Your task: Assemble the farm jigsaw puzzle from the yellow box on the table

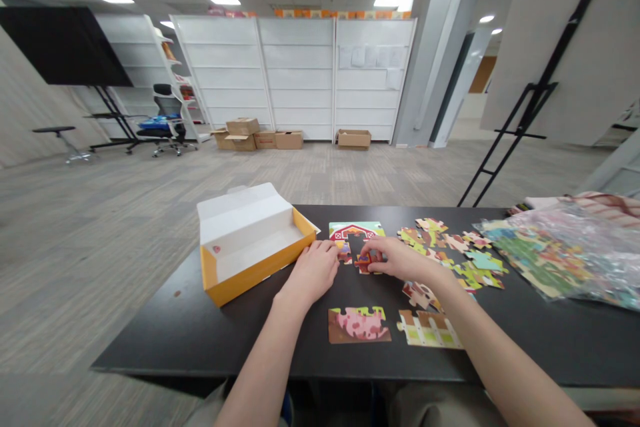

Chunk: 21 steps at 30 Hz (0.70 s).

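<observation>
A jigsaw section with a red barn (355, 228) lies on the black table, with a gap in its lower middle. My left hand (318, 269) rests palm down on the tabletop at the section's left edge, fingers laid out beside a purple and orange puzzle piece (345, 252). My right hand (393, 257) pinches a red and brown puzzle piece (363, 264) at the gap, just right of that purple part. Closer to me lie a joined pink spotted section (359, 324) and a fence section (431, 329), the latter partly behind my right forearm.
An open yellow box (260, 273) with a white inside stands at the left. Loose puzzle pieces (467, 260) are scattered to the right, some behind my right arm. Beyond them lies a clear plastic bag (565, 247) over a colourful printed sheet. The table's front edge (200, 371) runs near my lap.
</observation>
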Motion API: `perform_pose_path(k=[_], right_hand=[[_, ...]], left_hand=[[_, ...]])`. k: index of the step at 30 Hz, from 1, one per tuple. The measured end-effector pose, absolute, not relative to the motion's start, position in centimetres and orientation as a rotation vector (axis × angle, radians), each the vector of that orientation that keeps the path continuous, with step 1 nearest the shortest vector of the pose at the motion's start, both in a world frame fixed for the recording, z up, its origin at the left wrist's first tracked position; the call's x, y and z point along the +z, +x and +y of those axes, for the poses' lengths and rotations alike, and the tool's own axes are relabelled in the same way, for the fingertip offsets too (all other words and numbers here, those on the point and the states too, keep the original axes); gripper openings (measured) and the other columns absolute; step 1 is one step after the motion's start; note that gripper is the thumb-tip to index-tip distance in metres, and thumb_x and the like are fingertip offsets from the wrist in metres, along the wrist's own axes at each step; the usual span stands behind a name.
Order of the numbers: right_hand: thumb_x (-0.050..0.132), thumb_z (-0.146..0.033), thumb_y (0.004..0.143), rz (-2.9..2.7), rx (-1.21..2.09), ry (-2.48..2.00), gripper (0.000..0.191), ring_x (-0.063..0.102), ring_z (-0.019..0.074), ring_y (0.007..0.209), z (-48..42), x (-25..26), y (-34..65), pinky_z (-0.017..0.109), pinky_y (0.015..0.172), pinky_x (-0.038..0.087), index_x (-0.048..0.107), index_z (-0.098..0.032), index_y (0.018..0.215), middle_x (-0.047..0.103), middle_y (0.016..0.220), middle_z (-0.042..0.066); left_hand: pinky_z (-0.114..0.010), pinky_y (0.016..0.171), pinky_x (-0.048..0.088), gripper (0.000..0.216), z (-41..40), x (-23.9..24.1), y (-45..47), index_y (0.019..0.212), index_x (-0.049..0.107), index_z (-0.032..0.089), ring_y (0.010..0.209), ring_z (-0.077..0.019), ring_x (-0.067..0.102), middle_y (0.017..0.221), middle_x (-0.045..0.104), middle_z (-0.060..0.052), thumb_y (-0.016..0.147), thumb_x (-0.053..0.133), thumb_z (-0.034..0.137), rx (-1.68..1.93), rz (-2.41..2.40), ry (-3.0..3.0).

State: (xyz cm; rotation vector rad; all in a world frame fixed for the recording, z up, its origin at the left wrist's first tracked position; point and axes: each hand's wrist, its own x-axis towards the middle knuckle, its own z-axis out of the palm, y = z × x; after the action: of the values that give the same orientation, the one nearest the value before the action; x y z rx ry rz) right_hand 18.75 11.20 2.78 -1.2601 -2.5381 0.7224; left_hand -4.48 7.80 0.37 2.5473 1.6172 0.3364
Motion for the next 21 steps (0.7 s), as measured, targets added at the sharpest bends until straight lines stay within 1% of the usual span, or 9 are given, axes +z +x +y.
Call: perform_pose_path(k=[6, 11, 17, 21], right_hand=[[0.068, -0.016, 0.083, -2.555, 0.689, -1.229, 0.020, 0.063, 0.0210, 0.089, 11.4, 2.5, 18.9, 0.031, 0.079, 0.046, 0.068, -0.019, 0.102, 0.070, 0.100, 0.006], [0.066, -0.011, 0.083, -2.505, 0.583, -1.153, 0.024, 0.062, 0.0214, 0.095, 12.3, 1.4, 18.7, 0.034, 0.086, 0.048, 0.068, -0.020, 0.104, 0.067, 0.108, 0.007], [0.056, -0.011, 0.091, -2.534, 0.516, -1.013, 0.025, 0.060, 0.0230, 0.113, 13.1, -0.2, 18.0, 0.040, 0.103, 0.046, 0.070, -0.020, 0.110, 0.066, 0.118, 0.011], [0.054, -0.011, 0.093, -2.554, 0.472, -0.953, 0.028, 0.060, 0.0233, 0.114, 13.7, -1.1, 18.1, 0.040, 0.104, 0.047, 0.074, -0.020, 0.111, 0.065, 0.119, 0.011]], left_hand=[[-0.045, 0.104, 0.045, 0.042, 7.7, 0.0, -4.3, 0.136, 0.055, 0.023, 0.129, -0.0277, 0.051, 0.145, 0.057, -0.007, 0.098, 0.040, 0.017, 0.338, 1.572, 2.588], [-0.046, 0.102, 0.044, 0.044, 7.6, 0.0, -4.0, 0.136, 0.056, 0.024, 0.129, -0.0282, 0.051, 0.146, 0.057, -0.006, 0.097, 0.039, 0.015, 0.290, 1.572, 2.592], [-0.047, 0.103, 0.045, 0.046, 7.6, 0.0, -3.8, 0.137, 0.055, 0.021, 0.130, -0.0291, 0.050, 0.147, 0.056, -0.007, 0.095, 0.039, 0.013, 0.278, 1.582, 2.610], [-0.046, 0.104, 0.045, 0.045, 7.6, -0.2, -3.7, 0.137, 0.055, 0.021, 0.130, -0.0280, 0.051, 0.146, 0.057, -0.007, 0.095, 0.040, 0.012, 0.260, 1.600, 2.622]])
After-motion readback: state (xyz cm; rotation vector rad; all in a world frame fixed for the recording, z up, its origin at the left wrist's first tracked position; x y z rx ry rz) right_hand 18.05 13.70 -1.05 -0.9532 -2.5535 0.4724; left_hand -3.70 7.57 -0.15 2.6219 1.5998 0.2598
